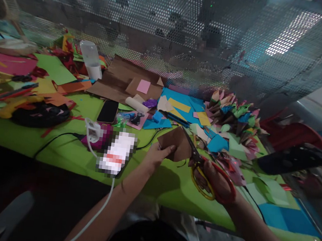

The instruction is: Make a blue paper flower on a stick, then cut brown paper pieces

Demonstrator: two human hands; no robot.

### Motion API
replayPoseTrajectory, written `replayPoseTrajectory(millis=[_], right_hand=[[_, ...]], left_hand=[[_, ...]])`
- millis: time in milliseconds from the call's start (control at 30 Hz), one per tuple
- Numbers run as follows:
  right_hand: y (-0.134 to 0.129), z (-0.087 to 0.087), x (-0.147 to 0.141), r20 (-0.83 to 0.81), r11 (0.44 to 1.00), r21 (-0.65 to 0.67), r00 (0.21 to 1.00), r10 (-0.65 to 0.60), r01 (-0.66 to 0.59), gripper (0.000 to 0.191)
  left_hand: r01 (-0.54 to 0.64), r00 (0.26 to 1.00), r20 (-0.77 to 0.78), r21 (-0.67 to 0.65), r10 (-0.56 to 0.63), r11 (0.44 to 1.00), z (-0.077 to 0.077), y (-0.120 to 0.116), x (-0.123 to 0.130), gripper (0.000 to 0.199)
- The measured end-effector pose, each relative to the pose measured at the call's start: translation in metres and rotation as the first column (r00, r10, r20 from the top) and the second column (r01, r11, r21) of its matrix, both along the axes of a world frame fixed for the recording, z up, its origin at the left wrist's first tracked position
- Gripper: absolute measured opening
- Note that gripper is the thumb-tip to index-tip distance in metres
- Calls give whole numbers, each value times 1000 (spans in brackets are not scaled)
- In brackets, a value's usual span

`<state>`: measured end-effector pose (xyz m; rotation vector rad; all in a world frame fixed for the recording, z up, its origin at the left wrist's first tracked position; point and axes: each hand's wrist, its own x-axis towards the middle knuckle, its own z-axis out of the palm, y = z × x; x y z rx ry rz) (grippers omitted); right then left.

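On the green counter (65, 145), a translucent plastic bottle (90, 56) leans a little near the back; its lower part looks whiter, but I cannot tell what is inside. At the far left is a shallow round bowl (1, 48), whose content is too blurred to name. Small clear packets (139, 119) with dark and coloured pieces lie behind the left hand (158, 155). This hand pinches a flat piece of brown paper (173, 141) between thumb and fingers, above the front part of the counter. The right hand (211, 179) is closed around the handles of the scissors (196, 157), one loop yellow and the other red, and the dark metal blades are at the right edge of the paper. Behind lie large creased brown sheets (116, 77) and smooth blue paper (178, 99). To the right stand many cone-shaped paper flowers (235, 114), pointed and folded, before a metal panel (161, 29) with round holes.
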<state>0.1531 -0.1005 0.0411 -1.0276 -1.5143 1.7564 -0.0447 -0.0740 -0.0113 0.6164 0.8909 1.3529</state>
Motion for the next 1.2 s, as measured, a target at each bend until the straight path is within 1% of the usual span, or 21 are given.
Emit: replayPoseTrajectory(millis=[167, 233, 367, 433, 600, 733, 900, 1033, 1133, 1200], right_hand=[[1, -8, 3, 17, 999, 31, 999, -42, 42, 57], [2, -8, 3, 4, 999, 24, 999, -35, 35, 57], [4, -3, 1, -32, 998, -59, 999, 14, -16, 64], [4, 3, 0, -38, 996, -77, 999, 33, -36, 67], [0, 11, 1, -13, 999, -28, 999, 40, -40, 69], [-2, 10, 4, -3, 999, -22, 999, 46, -46, 67], [0, 8, 7, -2, 996, -15, 996, 87, -87, 65], [4, 6, 8, 39, 993, -84, 996, 84, -81, 53], [6, 3, 7, -46, 986, -148, 996, 72, -78, 54], [5, 2, 6, -115, 982, -174, 991, 60, -80, 58]], left_hand=[[2, 1000, -5, 26, -2, 1000, 4, -3, 1, 62], [5, 1000, 6, 32, -5, 999, 5, -3, 0, 63], [13, 1000, -7, 38, -13, 999, 5, -2, -1, 64], [14, 999, -31, 27, -13, 1000, 3, -1, -2, 64], [26, 998, -65, 3, -26, 1000, 3, 1, -2, 63], [34, 996, -82, -6, -34, 999, 4, 2, -2, 64], [55, 995, -90, 6, -54, 998, 6, 1, -2, 66], [3, 994, -107, 9, -2, 1000, 13, -5, -2, 60], [-15, 994, -108, 11, 16, 1000, 15, -8, -3, 52], [-11, 996, -89, 17, 12, 1000, 13, -7, -3, 53]])
